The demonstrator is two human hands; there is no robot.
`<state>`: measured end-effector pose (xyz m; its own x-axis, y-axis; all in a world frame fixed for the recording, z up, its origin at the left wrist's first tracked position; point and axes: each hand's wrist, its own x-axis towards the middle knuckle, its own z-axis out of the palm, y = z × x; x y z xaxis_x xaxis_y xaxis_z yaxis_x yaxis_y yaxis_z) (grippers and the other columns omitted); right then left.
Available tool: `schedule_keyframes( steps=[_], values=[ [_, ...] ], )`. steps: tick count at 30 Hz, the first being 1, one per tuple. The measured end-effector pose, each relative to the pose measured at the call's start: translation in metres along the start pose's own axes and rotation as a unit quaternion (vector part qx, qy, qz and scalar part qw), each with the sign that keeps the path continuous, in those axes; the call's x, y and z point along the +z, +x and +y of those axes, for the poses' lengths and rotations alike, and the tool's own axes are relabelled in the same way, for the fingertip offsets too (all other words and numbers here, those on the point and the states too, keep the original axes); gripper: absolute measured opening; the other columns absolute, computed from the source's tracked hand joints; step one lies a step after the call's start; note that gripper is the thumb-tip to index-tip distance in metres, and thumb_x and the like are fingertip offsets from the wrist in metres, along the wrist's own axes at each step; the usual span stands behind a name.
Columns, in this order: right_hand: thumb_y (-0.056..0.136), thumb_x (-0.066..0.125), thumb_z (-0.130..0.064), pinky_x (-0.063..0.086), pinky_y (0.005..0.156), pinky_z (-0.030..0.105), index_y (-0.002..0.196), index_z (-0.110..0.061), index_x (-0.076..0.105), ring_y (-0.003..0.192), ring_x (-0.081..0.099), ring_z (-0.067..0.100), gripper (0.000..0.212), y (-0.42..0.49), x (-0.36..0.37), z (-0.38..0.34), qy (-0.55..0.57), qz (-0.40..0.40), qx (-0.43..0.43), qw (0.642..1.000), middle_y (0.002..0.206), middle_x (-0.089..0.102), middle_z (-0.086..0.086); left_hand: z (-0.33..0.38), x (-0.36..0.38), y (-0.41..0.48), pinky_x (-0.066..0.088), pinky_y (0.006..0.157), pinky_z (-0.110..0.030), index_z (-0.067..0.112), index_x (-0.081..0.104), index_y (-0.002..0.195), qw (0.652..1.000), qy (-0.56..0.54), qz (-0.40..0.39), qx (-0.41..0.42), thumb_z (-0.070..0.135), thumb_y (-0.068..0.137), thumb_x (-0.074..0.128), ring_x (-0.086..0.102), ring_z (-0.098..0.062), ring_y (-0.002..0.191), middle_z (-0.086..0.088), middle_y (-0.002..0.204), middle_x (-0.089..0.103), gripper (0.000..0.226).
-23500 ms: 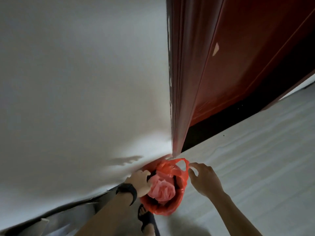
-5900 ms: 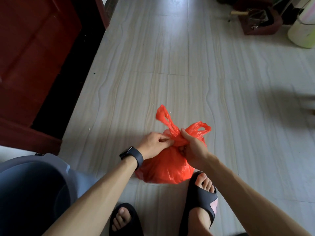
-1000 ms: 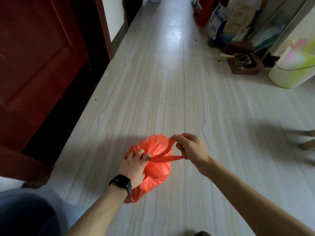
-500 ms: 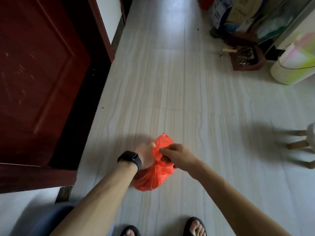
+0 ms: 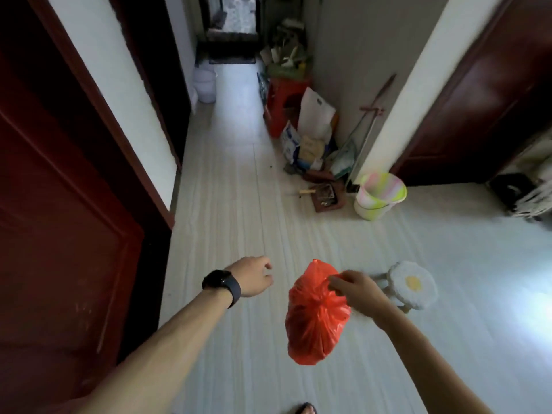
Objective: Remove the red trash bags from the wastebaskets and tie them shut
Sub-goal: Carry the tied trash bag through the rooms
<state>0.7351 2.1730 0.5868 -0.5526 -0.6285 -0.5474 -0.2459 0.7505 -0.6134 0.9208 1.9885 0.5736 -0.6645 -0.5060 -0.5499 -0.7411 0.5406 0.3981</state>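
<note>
Hallway floor (image 5: 239, 204), pale tile, runs ahead between a dark red door (image 5: 59, 234) on the left and clutter along the right wall. A pastel bucket (image 5: 379, 195) stands by the far right door frame; whether it serves as a wastebasket, cannot tell. Small round stool (image 5: 412, 285) sits just beyond the right hand. Red trash bag (image 5: 316, 318) hangs clear of the floor, full and rounded, neck gathered at top. Right hand (image 5: 358, 291) pinches that gathered neck, fingers curled tight on the plastic. Left hand (image 5: 254, 279), watch (image 5: 222, 286) on wrist, is off the bag, loosely half-curled, holding nothing. Judgement: bag looks closed; carry it by the neck below the knot, away from the leg, so the thin film does not tear. The knot itself is hidden under the fingers, so its tightness is unconfirmed. One sandal toe (image 5: 306, 409) cut off at bottom edge.
</note>
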Motion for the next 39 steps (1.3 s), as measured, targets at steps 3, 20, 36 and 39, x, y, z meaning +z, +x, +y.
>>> schedule_keyframes(
  steps=[3,20,36,39],
  values=[
    [0.093,0.061,-0.038,0.052,0.072,0.038,0.086,-0.015,0.076,0.074,0.064,0.017,0.029,-0.035,-0.089,-0.015,0.051,0.071,-0.013,0.996,0.086,0.074,0.006,0.071,-0.062,-0.007,0.049,0.094,-0.036,0.028,0.052,0.128,0.997,0.016,0.051,0.056,0.044,0.092,0.047,0.058,-0.020,0.109,0.001,0.125,0.061,0.040],
    [0.095,0.061,-0.032,0.055,0.080,0.052,0.081,-0.012,0.077,0.073,0.061,0.018,0.029,-0.055,-0.358,0.036,0.302,0.349,-0.076,0.884,0.084,0.073,0.017,0.387,-0.146,0.113,0.051,0.092,-0.035,0.030,0.055,0.127,0.954,0.103,0.080,0.271,0.044,0.091,0.054,0.061,-0.018,0.109,0.005,0.118,0.063,0.038],
    [0.094,0.064,-0.031,0.056,0.083,0.050,0.083,-0.018,0.077,0.093,0.068,0.034,0.022,-0.032,-0.520,0.197,0.330,0.554,0.089,0.759,0.089,0.075,0.014,0.688,-0.097,0.295,0.048,0.098,-0.034,0.032,0.056,0.126,0.864,0.201,-0.042,0.460,0.044,0.090,0.055,0.060,-0.016,0.112,0.006,0.121,0.064,0.038],
    [0.094,0.063,-0.032,0.056,0.084,0.049,0.083,-0.018,0.078,0.095,0.069,0.032,0.023,-0.043,-0.560,0.242,0.334,0.572,0.097,0.742,0.090,0.076,0.011,0.763,-0.056,0.299,0.048,0.097,-0.036,0.034,0.056,0.124,0.847,0.203,-0.064,0.487,0.046,0.088,0.054,0.061,-0.015,0.110,0.008,0.121,0.064,0.038]
  ],
)
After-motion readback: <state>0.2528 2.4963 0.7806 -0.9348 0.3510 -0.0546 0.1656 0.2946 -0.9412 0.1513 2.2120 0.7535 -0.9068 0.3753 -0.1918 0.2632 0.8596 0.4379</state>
